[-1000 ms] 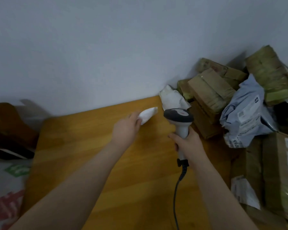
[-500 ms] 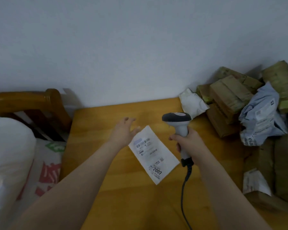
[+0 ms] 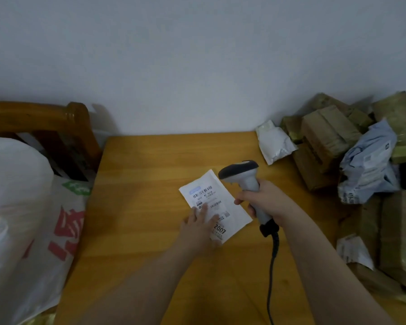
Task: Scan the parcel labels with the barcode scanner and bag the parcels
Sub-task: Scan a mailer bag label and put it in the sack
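The left hand [image 3: 198, 225] lies flat on the near half of the parcel [image 3: 223, 198], its fingers [image 3: 202, 211] straight and pressing the white mailer down onto the worktop [image 3: 138, 207]; it holds nothing. Just to the right, the right hand [image 3: 264, 202] has its fingers [image 3: 243, 198] curled round the grip of the scanner [image 3: 246, 181], whose cable [image 3: 271, 266] trails back toward the person.

The parcel lies label up, with its long axis running from near right to far left. The main barcode [image 3: 202, 191] sits at the far end, past the left fingertips and uncovered. The scanner head [image 3: 238, 170] hovers above the parcel's far right edge and faces left, so the barcode lies just left of it and a little nearer. The right hand is the one placed for the read. I judge a slight tilt of the head down and left would put the barcode in line.

The bag [image 3: 21, 207] stands at the worktop's left edge, well apart from the parcel. More parcels [image 3: 326, 137] are piled far right.
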